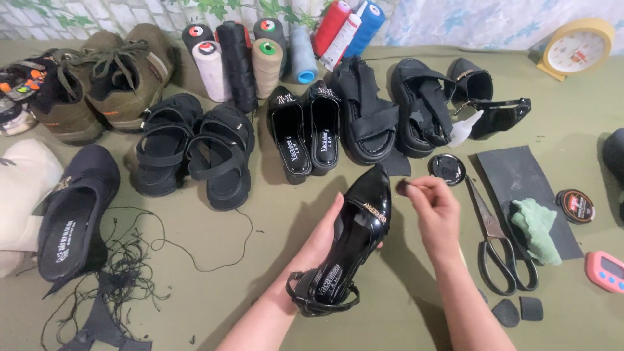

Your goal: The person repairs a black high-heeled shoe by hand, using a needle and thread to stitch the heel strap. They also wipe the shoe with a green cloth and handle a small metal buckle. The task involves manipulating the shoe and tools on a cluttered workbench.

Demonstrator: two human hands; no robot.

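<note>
Bench (273,260): covered with a dull green cloth, full of shoes and tools.
Back wall: pale, with green leaf shapes along the top.
Back row: fat thread spools (237,62) in black, cream, tan and blue, standing up; red and blue bottles (344,26) leaning just behind.
Far right corner: round yellow clock (577,49).
Shoe rows: brown lace-up shoes (107,81) at the far left, then black strap sandals (192,153), black flat slippers (307,127), chunky black sandals (396,107).
Left edge: a black slip-on shoe (75,214) beside a tangle of loose black thread (123,266).
Right side: big black scissors (497,244) lying flat, a dark rubber sheet (517,172) with a green rag (536,227) on top, a round polish tin (575,206), a pink timer (606,270) at the edge.
Shiny black heel shoe (357,227): in the middle near the front, toe pointing away, back strap nearest, lifted a little off the cloth.
Left hand (322,240): under and behind the shoe, fingers wrapped around the side, holding tight.
Right hand (434,208): just right of the shoe's toe, not touching, fingers pinched shut on a small dark bit (402,188).
Open tin lid (447,169): just beyond the right hand.
</note>
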